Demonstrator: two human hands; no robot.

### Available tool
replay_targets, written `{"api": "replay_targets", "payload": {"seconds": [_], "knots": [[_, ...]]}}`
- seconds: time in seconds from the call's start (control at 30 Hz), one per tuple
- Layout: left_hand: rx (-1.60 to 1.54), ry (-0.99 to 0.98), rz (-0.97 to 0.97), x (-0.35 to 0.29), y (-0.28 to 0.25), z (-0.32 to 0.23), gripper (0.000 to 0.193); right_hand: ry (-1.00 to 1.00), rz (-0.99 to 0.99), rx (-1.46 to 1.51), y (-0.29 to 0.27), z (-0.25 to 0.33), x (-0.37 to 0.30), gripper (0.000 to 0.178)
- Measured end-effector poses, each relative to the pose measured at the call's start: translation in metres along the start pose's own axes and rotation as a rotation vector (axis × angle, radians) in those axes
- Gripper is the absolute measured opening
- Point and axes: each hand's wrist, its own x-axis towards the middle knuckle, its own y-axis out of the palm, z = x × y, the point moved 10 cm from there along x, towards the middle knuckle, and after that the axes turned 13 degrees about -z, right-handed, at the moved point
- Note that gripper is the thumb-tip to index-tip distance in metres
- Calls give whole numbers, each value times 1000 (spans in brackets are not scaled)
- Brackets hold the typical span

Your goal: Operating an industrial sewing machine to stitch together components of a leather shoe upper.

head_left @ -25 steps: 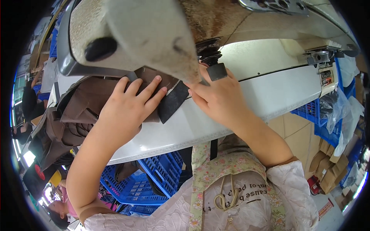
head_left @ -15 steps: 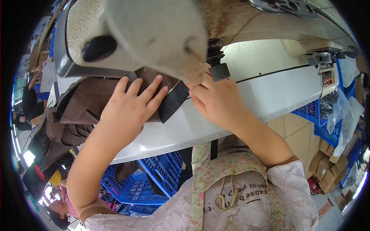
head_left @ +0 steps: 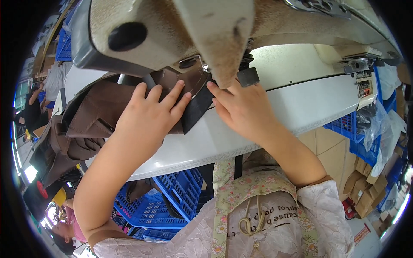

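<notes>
My left hand [head_left: 146, 112] lies with fingers spread on a brown leather piece [head_left: 107, 103], pressing it to the white sewing machine bed. A black strip [head_left: 198, 108] sticks out from under the leather's stitched edge, between my two hands. My right hand [head_left: 246, 108] is on the other side, index fingertip at the strip's edge, thumb a little apart below it. Its other fingers are partly hidden behind the sewing machine head [head_left: 215, 43]. The presser foot area shows just beyond my fingertips; the needle itself I cannot make out.
More brown leather pieces [head_left: 64, 146] hang off the left of the white machine table [head_left: 189, 150]. Below it stands a blue crate [head_left: 150, 208]. At right are another blue crate [head_left: 344, 127], clear plastic bags [head_left: 377, 124] and cardboard [head_left: 365, 189]. Other people are at far left.
The view has shifted, so the machine head sits farther right and uncovers more of the leather by the presser foot. Both hands stay in nearly the same place on the work.
</notes>
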Motion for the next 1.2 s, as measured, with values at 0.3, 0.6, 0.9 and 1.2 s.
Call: {"api": "replay_targets", "payload": {"seconds": [0.3,0.6,0.9,1.2], "knots": [[3,-24,13,5,2,-3,81,-28,-14,-105,-4,1,4,20],[29,-43,85,11,6,-9,89,-21,5,-156,-3,-7,5,17],[168,-61,108,25,6,-20,82,-13,-12,-148,-1,-20,9,12],[195,-125,193,32,11,-29,87,1,27,-101,-4,-10,6,20]]}}
